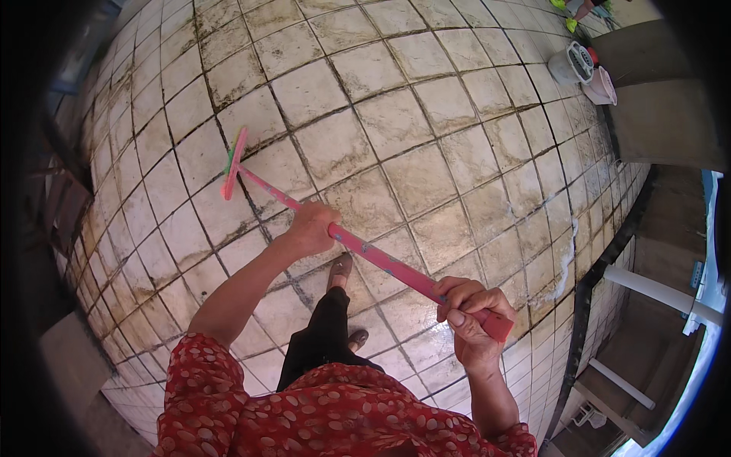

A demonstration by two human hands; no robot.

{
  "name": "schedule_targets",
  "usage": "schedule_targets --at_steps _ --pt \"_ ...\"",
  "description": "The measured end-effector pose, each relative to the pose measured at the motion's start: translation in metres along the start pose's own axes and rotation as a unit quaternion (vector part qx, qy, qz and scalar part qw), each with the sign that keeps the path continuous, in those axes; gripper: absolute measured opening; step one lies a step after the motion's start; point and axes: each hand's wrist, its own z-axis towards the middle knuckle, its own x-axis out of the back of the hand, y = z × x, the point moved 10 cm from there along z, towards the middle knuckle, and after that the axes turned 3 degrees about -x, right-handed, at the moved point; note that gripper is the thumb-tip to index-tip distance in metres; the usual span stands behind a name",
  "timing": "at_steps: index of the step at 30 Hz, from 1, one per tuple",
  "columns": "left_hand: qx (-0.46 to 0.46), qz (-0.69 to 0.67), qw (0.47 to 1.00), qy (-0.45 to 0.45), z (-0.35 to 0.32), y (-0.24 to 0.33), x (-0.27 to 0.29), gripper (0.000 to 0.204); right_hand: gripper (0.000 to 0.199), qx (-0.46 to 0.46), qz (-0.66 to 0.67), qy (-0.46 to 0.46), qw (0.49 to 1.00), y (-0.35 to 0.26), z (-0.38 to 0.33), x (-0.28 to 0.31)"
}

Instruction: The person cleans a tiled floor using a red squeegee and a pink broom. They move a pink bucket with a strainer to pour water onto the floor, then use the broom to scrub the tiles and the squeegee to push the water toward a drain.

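A long-handled floor brush (384, 260) runs slantwise in front of me, its handle pink with small blue-green patches. My left hand (311, 228) is wrapped round the handle about midway. Closer to my body, my right hand (476, 311) grips the handle near its red end, with the thumb lying over it. The pink brush head (234, 164), with green and orange bristles along its far side, is at the tiled floor (358, 145) ahead and to the left.
At the far right, a whitish bucket (567, 67) and a pink bucket (599, 87) stand by a low wall (662, 122). White suds (565, 263) streak the stained tiles at right. A white pipe (659, 293) sticks out there. My shoe (340, 268) is below the handle.
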Motion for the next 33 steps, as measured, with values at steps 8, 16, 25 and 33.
schedule_targets --at_steps 8,16,25,33 --pt "-0.079 -0.136 0.971 -0.181 0.066 0.129 -0.200 0.007 0.018 -0.018 -0.132 0.264 0.955 -0.051 -0.087 0.125" --pt "-0.278 -0.283 0.906 -0.147 0.149 0.307 -0.214 0.013 0.033 0.169 -0.456 0.179 0.855 -0.162 -0.092 0.050" --pt "-0.056 -0.045 0.993 -0.091 0.061 0.129 -0.157 0.023 0.020 -0.032 -0.043 0.026 0.998 -0.043 -0.062 0.181" --pt "-0.074 -0.144 0.959 -0.234 0.132 0.291 -0.369 0.012 0.021 -0.017 -0.070 0.201 0.977 -0.099 -0.133 0.390"
